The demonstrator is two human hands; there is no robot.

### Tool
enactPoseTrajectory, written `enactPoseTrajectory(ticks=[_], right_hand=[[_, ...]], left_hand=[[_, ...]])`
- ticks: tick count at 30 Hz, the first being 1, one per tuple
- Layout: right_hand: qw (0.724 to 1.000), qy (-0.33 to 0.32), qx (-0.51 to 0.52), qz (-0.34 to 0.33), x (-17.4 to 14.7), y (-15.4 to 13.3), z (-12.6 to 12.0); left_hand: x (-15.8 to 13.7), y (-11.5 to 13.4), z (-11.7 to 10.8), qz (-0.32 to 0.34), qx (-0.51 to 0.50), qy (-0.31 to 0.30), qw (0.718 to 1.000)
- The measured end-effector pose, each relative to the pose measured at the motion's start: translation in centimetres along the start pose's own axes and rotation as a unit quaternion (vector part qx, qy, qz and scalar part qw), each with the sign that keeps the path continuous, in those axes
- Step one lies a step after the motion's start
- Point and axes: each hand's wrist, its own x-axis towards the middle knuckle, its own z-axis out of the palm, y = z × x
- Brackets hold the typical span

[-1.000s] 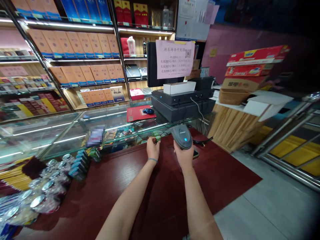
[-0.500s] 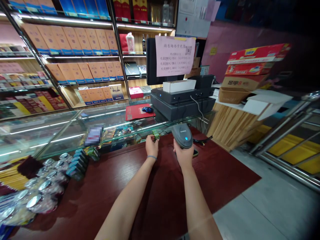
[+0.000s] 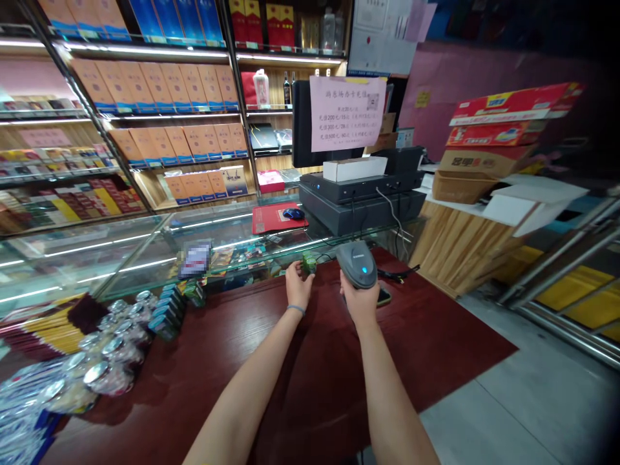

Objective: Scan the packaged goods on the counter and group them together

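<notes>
My right hand (image 3: 362,300) is wrapped round the handle of a dark grey barcode scanner (image 3: 357,261), whose top shows a lit blue light. To its left, my left hand (image 3: 298,287), with a thin blue band at the wrist, has its thumb and fingers at a small green box (image 3: 309,262) near the far edge of the dark red wooden tabletop (image 3: 271,361). The hand partly hides how firmly the box is gripped. A phone (image 3: 384,296) lies on the tabletop beside and partly behind my right hand.
Lidded jars (image 3: 109,378) and small dark boxes (image 3: 167,313) stand on the left. Beyond is a glass case (image 3: 140,248) with a mouse (image 3: 293,214) on a red pad. A monitor (image 3: 301,126) with a pink notice stands behind. Cartons (image 3: 484,161) are stacked right, near metal railings (image 3: 547,258).
The view has shifted slightly, so the surroundings sit further right. The small green box shows more fully beyond my left fingers, and that hand's thumb sits a little lower. My right hand keeps the scanner.
</notes>
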Motion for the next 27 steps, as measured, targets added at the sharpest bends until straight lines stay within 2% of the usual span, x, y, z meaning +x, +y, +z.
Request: enactPoseTrajectory(ticks=[4, 11, 15, 18, 22, 27], right_hand=[[1.0, 0.02, 0.002, 0.0, -0.7, -1.3, 0.7], [0.996, -0.039, -0.042, -0.074, -2.3, -2.4, 2.0], [0.991, -0.092, -0.039, -0.088, -3.5, -2.8, 3.2], [0.987, -0.125, -0.036, -0.091, -4.6, -3.3, 4.1], [0.98, -0.175, -0.024, -0.094, -6.1, -3.9, 5.2], [0.967, -0.238, -0.029, -0.091, -7.5, -4.5, 6.1]], left_hand=[[-0.6, 0.1, -4.2, 0.01, 0.014, 0.026, 1.0], [-0.9, -1.1, -15.2, 0.049, 0.068, 0.122, 0.989], [-1.3, -1.9, -21.2, 0.052, 0.096, 0.172, 0.979], [-1.5, -2.0, -24.7, 0.057, 0.113, 0.191, 0.973], [-1.5, -2.2, -27.6, 0.062, 0.133, 0.212, 0.966], [-1.4, -2.8, -28.5, 0.054, 0.129, 0.22, 0.965]])
